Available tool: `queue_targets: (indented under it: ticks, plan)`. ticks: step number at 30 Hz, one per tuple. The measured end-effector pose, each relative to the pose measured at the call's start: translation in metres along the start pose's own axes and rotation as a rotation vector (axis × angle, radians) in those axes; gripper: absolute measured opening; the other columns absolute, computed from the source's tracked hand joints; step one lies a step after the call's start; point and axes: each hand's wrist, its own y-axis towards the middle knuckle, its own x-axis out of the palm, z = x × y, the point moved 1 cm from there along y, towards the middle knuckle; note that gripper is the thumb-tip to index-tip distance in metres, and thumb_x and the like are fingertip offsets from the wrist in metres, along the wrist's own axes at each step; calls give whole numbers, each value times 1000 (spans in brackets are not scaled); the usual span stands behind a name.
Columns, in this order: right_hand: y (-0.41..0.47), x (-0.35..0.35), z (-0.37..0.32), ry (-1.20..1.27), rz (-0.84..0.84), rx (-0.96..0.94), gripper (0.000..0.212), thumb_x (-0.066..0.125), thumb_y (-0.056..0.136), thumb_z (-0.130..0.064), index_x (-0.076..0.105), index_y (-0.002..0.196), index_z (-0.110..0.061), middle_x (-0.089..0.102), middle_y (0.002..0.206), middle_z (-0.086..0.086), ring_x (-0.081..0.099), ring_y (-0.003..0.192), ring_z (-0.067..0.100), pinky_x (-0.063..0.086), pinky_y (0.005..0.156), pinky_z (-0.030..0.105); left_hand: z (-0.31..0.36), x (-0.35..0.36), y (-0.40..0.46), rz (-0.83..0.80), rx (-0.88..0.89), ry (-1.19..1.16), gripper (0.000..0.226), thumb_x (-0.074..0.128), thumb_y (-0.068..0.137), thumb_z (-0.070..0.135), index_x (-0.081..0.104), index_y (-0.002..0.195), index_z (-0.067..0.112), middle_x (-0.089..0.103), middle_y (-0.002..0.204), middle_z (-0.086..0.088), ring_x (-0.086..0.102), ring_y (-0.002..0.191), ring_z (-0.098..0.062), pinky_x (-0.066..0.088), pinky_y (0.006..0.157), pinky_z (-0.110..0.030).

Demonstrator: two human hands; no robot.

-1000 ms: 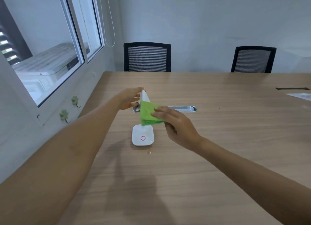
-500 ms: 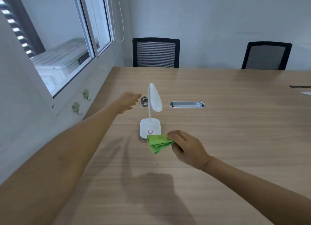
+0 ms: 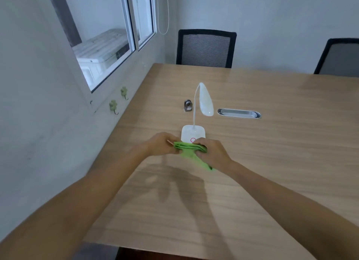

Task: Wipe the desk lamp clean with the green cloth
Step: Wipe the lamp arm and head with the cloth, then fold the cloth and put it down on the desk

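A white desk lamp (image 3: 204, 100) stands on the wooden table (image 3: 272, 162), its oval head bent down on a thin curved neck above a square base (image 3: 192, 132) with a pink ring. Just in front of the base, both hands hold the folded green cloth (image 3: 189, 149) above the table. My left hand (image 3: 161, 146) pinches its left end. My right hand (image 3: 212, 152) grips its right part, and a tail of the cloth hangs down under that hand. The hands hide the front edge of the base.
A small grey metal object (image 3: 188, 105) sits left of the lamp, and an oval silver cable slot (image 3: 239, 113) lies to its right. Two black mesh chairs (image 3: 206, 48) stand at the far side. A wall with a window and two green hooks (image 3: 113, 106) runs along the left.
My left hand has left the lamp head and come down to the cloth. My right hand brought the cloth from the lamp head down to in front of the base. The view tilted down.
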Motion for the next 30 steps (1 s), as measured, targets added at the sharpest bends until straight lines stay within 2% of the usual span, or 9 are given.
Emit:
queue_targets:
  ticks: [2, 6, 9, 12, 15, 17, 20, 24, 30]
  plan:
    - [3, 4, -2, 13, -12, 8, 28, 63, 74, -8, 69, 100, -15, 76, 100, 5, 68, 92, 28, 55, 83, 39, -3, -4, -2, 44, 14, -8, 23, 75, 74, 22, 76, 97, 20, 75, 88, -1, 60, 69, 10, 46, 74, -18]
    - [11, 14, -4, -11, -93, 7, 29, 63, 75, -15, 64, 104, -19, 72, 92, 1, 63, 80, 23, 51, 73, 31, -20, -19, -8, 59, -28, -78, 24, 75, 76, 20, 76, 99, 14, 76, 90, -5, 62, 78, -6, 47, 73, -18]
    - [16, 22, -12, 32, -104, 17, 32, 63, 77, -13, 63, 109, -16, 63, 86, -3, 55, 78, 16, 43, 70, 24, -42, -36, -18, 68, -107, -163, 20, 75, 76, 22, 77, 93, 12, 66, 68, -2, 53, 59, -3, 43, 62, -21]
    - [28, 39, -29, 74, -127, 26, 28, 62, 79, -12, 65, 107, -15, 59, 79, -8, 53, 79, 14, 40, 65, 15, -65, -52, -30, 29, -209, -214, 14, 72, 78, 26, 72, 82, 13, 55, 68, -2, 51, 71, -13, 40, 65, -25]
    - [43, 67, -48, 194, -186, 55, 29, 61, 79, -9, 68, 107, -15, 64, 83, -5, 56, 79, 13, 39, 59, 2, -92, -64, -42, 104, -343, -251, 27, 70, 81, 27, 69, 98, 6, 60, 84, -5, 55, 82, -17, 45, 75, -30]
    - [52, 86, -57, 274, -201, 96, 32, 62, 78, -6, 68, 109, -12, 69, 90, 1, 59, 83, 12, 46, 70, 7, -107, -68, -47, 189, -404, -261, 29, 71, 80, 23, 68, 99, 1, 61, 88, -8, 57, 82, -20, 47, 73, -31]
    - [64, 115, -65, 337, -164, 223, 37, 68, 76, -6, 66, 112, -6, 68, 96, 9, 57, 87, 15, 48, 79, 26, -128, -68, -48, 305, -483, -265, 11, 73, 78, 20, 66, 79, 11, 65, 87, -8, 59, 86, -20, 49, 80, -32]
    - [73, 143, -64, 429, -127, 445, 37, 73, 73, -10, 61, 108, -6, 57, 84, 2, 55, 84, 20, 49, 80, 33, -153, -58, -44, 401, -603, -231, 38, 72, 76, 26, 64, 110, 11, 67, 110, -9, 64, 97, -23, 50, 86, -29]
    - [77, 164, -52, 415, -139, 567, 42, 67, 77, -9, 62, 118, -5, 68, 115, 12, 60, 111, 24, 46, 94, 26, -165, -42, -40, 364, -635, -119, 48, 62, 79, 19, 51, 125, 10, 60, 127, -9, 59, 111, -25, 42, 78, -24]
